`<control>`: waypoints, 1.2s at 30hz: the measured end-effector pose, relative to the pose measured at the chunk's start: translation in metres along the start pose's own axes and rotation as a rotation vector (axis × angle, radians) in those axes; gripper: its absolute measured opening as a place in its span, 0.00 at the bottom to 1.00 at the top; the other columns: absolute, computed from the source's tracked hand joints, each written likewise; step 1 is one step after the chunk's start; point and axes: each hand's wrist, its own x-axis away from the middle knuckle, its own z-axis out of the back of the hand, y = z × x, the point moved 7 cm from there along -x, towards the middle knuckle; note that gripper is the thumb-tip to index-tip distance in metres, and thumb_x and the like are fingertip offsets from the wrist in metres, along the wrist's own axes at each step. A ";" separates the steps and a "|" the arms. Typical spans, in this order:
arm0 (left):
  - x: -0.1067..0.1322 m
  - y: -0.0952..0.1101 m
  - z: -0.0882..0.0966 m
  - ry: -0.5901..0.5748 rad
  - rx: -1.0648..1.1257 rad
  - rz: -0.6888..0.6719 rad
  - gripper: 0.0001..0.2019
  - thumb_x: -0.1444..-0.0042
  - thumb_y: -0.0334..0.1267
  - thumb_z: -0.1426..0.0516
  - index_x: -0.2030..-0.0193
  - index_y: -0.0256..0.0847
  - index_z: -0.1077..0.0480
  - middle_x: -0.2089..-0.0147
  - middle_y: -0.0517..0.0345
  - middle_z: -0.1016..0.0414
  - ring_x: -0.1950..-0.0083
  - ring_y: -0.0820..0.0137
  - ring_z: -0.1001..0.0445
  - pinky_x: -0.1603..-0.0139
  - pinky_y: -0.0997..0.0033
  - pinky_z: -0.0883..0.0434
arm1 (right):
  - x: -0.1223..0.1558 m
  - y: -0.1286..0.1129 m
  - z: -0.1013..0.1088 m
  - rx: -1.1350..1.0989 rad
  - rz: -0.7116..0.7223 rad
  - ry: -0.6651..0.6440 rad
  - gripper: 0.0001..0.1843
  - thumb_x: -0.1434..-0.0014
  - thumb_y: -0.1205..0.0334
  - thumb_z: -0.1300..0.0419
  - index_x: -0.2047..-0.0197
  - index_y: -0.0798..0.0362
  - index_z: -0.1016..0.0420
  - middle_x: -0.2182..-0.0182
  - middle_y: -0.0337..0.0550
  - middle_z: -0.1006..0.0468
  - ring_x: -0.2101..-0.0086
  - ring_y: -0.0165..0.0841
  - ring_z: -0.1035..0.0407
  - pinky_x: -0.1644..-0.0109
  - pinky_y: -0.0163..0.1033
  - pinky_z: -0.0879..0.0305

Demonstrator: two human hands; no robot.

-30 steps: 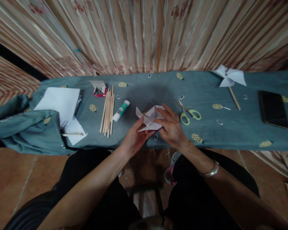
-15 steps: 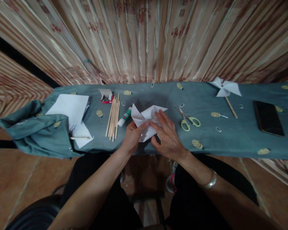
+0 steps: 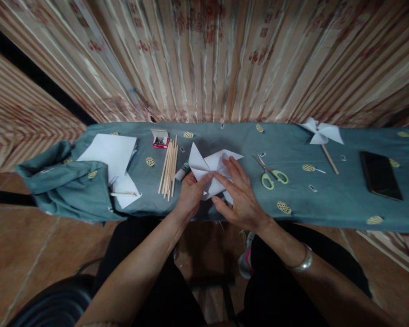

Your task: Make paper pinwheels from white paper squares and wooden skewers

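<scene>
A white paper pinwheel (image 3: 215, 160), its points folded towards the middle, is held low over the cloth near the front edge. My left hand (image 3: 190, 193) pinches its lower left side, the thumb pressing close to the centre. Over the right side lies my right hand (image 3: 240, 193), fingers spread and thumb apart, with the index fingertip touching the paper near the middle. A glue stick (image 3: 183, 170) lies just left of the pinwheel, partly covered by it. To the right, scissors (image 3: 270, 175) with green handles rest with blades slightly apart.
Left of the glue stick are several wooden sticks (image 3: 169, 168) and an open red box (image 3: 160, 140) of small metal pieces. White paper sheets (image 3: 111, 150) lie farther left on the bunched cloth (image 3: 59, 177). A finished-looking pinwheel (image 3: 322, 132) on a stick and a phone (image 3: 381, 175) lie right.
The right thumb and fingers have spread wider, and a paper flap shows beneath them. The pinwheel now covers more of the glue stick. The whole view has shifted slightly.
</scene>
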 end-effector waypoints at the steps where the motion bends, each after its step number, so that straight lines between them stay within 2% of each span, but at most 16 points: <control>1: 0.000 0.001 0.000 -0.002 0.002 -0.004 0.21 0.60 0.42 0.29 0.59 0.35 0.24 0.59 0.50 0.18 0.58 0.62 0.20 0.58 0.67 0.27 | 0.000 0.000 0.000 -0.007 0.000 -0.001 0.29 0.39 0.57 0.45 0.35 0.51 0.39 0.28 0.49 0.53 0.30 0.47 0.63 0.32 0.62 0.52; 9: 0.001 0.003 0.005 0.034 0.000 0.001 0.21 0.64 0.40 0.29 0.60 0.36 0.23 0.65 0.53 0.18 0.63 0.64 0.21 0.59 0.67 0.27 | -0.003 -0.004 0.003 -0.017 0.011 -0.004 0.27 0.38 0.56 0.46 0.36 0.51 0.37 0.28 0.48 0.53 0.30 0.47 0.62 0.31 0.62 0.53; 13: -0.001 0.007 0.007 0.048 -0.016 -0.013 0.19 0.65 0.39 0.29 0.63 0.36 0.23 0.67 0.55 0.18 0.66 0.67 0.22 0.60 0.68 0.28 | -0.007 -0.009 0.007 -0.002 0.027 0.007 0.27 0.38 0.55 0.45 0.37 0.53 0.36 0.29 0.52 0.49 0.30 0.47 0.61 0.32 0.62 0.52; 15: -0.004 0.011 0.011 0.078 -0.025 -0.029 0.18 0.65 0.38 0.29 0.64 0.36 0.23 0.68 0.56 0.19 0.68 0.68 0.23 0.62 0.69 0.29 | -0.009 -0.008 0.014 -0.009 0.006 0.044 0.28 0.38 0.54 0.44 0.36 0.53 0.36 0.31 0.54 0.45 0.31 0.47 0.56 0.32 0.61 0.51; 18: -0.009 0.019 0.019 0.148 -0.043 -0.070 0.17 0.66 0.38 0.30 0.66 0.36 0.23 0.70 0.58 0.19 0.71 0.70 0.25 0.65 0.70 0.30 | -0.011 0.006 0.029 -0.061 -0.128 0.151 0.30 0.38 0.50 0.43 0.36 0.53 0.37 0.35 0.56 0.37 0.35 0.46 0.45 0.33 0.59 0.47; 21: -0.011 0.027 0.024 0.164 -0.068 -0.126 0.16 0.65 0.37 0.30 0.67 0.37 0.23 0.70 0.59 0.19 0.71 0.71 0.25 0.64 0.70 0.29 | -0.010 0.034 0.036 -0.205 -0.373 0.231 0.34 0.43 0.44 0.39 0.38 0.54 0.34 0.39 0.56 0.30 0.40 0.48 0.37 0.36 0.58 0.40; 24: -0.009 0.027 0.022 0.127 -0.093 -0.126 0.16 0.64 0.38 0.30 0.66 0.37 0.23 0.68 0.57 0.19 0.69 0.69 0.24 0.63 0.69 0.28 | -0.009 0.059 0.021 -0.510 -0.637 0.158 0.34 0.50 0.41 0.34 0.46 0.55 0.26 0.47 0.55 0.23 0.46 0.48 0.30 0.42 0.55 0.34; 27: -0.005 0.021 0.016 0.070 -0.123 -0.095 0.17 0.64 0.38 0.30 0.65 0.37 0.23 0.67 0.55 0.18 0.68 0.67 0.23 0.63 0.68 0.28 | -0.010 0.063 -0.002 -0.879 -0.807 0.036 0.27 0.56 0.44 0.29 0.58 0.53 0.20 0.57 0.49 0.17 0.58 0.42 0.24 0.49 0.48 0.29; 31: -0.003 0.017 0.011 0.026 -0.180 -0.109 0.16 0.62 0.38 0.30 0.65 0.36 0.24 0.67 0.56 0.19 0.68 0.68 0.24 0.64 0.69 0.28 | -0.012 0.056 -0.017 -1.120 -0.902 0.001 0.20 0.64 0.52 0.24 0.68 0.53 0.19 0.68 0.43 0.16 0.70 0.34 0.25 0.61 0.41 0.28; 36: -0.003 0.019 0.008 0.003 -0.278 -0.179 0.13 0.61 0.36 0.32 0.65 0.37 0.24 0.67 0.57 0.20 0.68 0.69 0.26 0.64 0.69 0.29 | -0.010 0.055 -0.023 -1.113 -0.917 0.005 0.19 0.66 0.55 0.24 0.69 0.54 0.18 0.71 0.42 0.16 0.72 0.33 0.25 0.64 0.40 0.29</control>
